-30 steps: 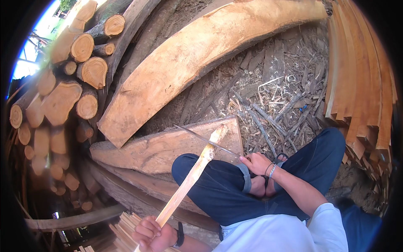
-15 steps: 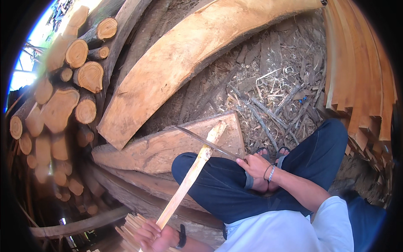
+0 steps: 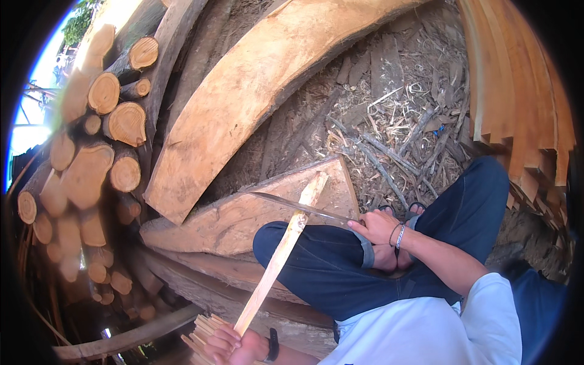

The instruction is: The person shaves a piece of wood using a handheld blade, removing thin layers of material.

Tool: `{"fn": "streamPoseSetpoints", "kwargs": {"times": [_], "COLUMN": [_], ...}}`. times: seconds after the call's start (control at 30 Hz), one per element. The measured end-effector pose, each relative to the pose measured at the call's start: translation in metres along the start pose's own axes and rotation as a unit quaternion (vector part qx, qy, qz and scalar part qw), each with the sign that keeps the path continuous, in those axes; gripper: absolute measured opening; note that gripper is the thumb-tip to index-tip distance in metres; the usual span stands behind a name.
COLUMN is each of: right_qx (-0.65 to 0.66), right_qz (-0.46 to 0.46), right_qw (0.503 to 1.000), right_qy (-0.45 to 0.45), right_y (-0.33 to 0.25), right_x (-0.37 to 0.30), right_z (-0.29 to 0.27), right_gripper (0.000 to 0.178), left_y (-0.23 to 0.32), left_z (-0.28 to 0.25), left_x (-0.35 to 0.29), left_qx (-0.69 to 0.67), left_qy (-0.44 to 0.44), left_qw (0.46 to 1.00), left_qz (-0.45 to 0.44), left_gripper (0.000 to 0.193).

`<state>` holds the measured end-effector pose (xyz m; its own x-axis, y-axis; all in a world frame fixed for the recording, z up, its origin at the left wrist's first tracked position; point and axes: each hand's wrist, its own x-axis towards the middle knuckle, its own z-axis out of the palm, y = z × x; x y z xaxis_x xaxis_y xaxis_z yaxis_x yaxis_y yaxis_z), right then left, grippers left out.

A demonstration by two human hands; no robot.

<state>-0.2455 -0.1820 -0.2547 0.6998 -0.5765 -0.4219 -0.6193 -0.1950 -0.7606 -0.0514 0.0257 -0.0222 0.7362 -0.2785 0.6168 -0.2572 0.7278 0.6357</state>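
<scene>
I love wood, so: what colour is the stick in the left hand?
The stick is pale yellow with brownish marks toward its far end, seen in the head view.

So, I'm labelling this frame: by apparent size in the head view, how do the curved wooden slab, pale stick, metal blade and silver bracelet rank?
1. Curved wooden slab, cut off by the top edge
2. Pale stick
3. Metal blade
4. Silver bracelet
</scene>
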Motion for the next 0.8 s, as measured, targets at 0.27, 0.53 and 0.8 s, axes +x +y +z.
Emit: {"fn": "streamPoseSetpoints", "kwargs": {"times": [0.27, 0.53, 0.8], "right_qx": [0.033, 0.127, 0.179], "right_qz": [-0.026, -0.017, 0.047], "right_qw": [0.999, 0.992, 0.978], "right_qy": [0.022, -0.013, -0.093], "right_y": [0.005, -0.015, -0.013], "right_x": [-0.002, -0.022, -0.028], "right_z": [0.008, 0.007, 0.006], "right_gripper": [0.068, 0.069, 0.075], "left_y": [-0.001, 0.002, -0.004], "left_z": [-0.003, -0.002, 0.021], "left_x": [0.002, 0.008, 0.010], "left_qx": [0.043, 0.080, 0.075], "left_qy": [0.029, 0.085, 0.058], "left_qw": [0.998, 0.993, 0.995], "left_qz": [0.017, 0.028, 0.028], "left_gripper": [0.028, 0.031, 0.032]}}
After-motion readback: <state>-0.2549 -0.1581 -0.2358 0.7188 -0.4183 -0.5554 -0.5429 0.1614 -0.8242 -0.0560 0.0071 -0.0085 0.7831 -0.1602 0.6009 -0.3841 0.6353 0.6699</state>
